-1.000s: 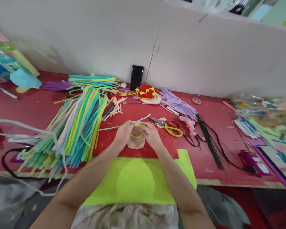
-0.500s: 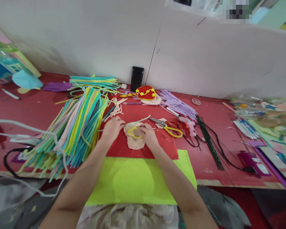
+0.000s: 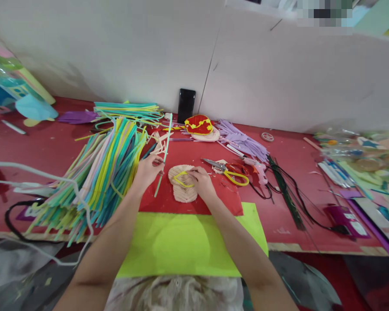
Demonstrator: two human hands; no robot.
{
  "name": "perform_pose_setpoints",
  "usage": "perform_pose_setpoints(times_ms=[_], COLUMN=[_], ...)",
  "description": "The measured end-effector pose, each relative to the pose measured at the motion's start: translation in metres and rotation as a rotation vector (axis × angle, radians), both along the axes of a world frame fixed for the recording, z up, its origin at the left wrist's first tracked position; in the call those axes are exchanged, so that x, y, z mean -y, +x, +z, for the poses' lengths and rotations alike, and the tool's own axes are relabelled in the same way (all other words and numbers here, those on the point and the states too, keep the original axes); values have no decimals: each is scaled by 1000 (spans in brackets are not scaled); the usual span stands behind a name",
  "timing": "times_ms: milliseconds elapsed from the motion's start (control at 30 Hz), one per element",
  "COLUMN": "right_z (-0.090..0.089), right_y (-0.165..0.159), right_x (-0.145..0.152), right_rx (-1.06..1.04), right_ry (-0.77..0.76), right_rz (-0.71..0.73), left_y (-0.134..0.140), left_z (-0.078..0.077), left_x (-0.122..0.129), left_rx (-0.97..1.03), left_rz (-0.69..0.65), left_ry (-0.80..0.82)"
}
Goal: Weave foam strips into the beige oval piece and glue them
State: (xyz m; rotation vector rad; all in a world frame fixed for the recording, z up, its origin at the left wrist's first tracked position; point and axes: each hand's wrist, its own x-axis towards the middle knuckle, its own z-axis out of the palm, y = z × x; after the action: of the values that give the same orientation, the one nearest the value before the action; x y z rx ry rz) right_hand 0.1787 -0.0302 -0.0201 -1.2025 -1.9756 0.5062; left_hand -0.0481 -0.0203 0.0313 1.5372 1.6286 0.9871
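A pale green pipe cleaner (image 3: 167, 144) stands nearly upright, pinched between the fingers of my left hand (image 3: 150, 171). To its right lies a beige sole-shaped piece (image 3: 185, 195), which looks made of pipe cleaners set side by side. A bent yellow pipe cleaner (image 3: 178, 176) forms a pointed loop across its upper part. My right hand (image 3: 202, 180) is closed at the piece's right edge, its fingertips near the loop's end. Under the piece is a red sheet (image 3: 223, 201). Scissors with yellow handles (image 3: 236, 178) rest just right of my right hand.
A big bundle of coloured pipe cleaners (image 3: 106, 168) spreads on the left, beside a white cable (image 3: 81, 194). Behind are a phone (image 3: 186, 106), a red-and-yellow ornament (image 3: 198, 125) and lilac pipe cleaners (image 3: 243, 140). A pink glue gun (image 3: 258, 169) lies right. A lime sheet (image 3: 181, 246) covers the front edge.
My left hand has moved left off the beige piece, and the pale green pipe cleaner has swung from lying across it to nearly upright. My right hand has stayed at the piece's edge.
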Motion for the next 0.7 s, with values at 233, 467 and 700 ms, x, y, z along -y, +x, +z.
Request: perform_pose_setpoints(times_ms=[233,467,700], right_z=[1,7,6], right_y=[0,-1,-1], right_x=[1,2,2], right_rx=[8,9,2], right_ry=[2,11,15], right_rz=[1,-8,-7], left_y=[11,19,10], left_z=[3,-9,-19], left_x=[2,10,7], left_rx=[271,193,4], left_rz=[-22,-53,-85], left_ry=[-196,-313,-261])
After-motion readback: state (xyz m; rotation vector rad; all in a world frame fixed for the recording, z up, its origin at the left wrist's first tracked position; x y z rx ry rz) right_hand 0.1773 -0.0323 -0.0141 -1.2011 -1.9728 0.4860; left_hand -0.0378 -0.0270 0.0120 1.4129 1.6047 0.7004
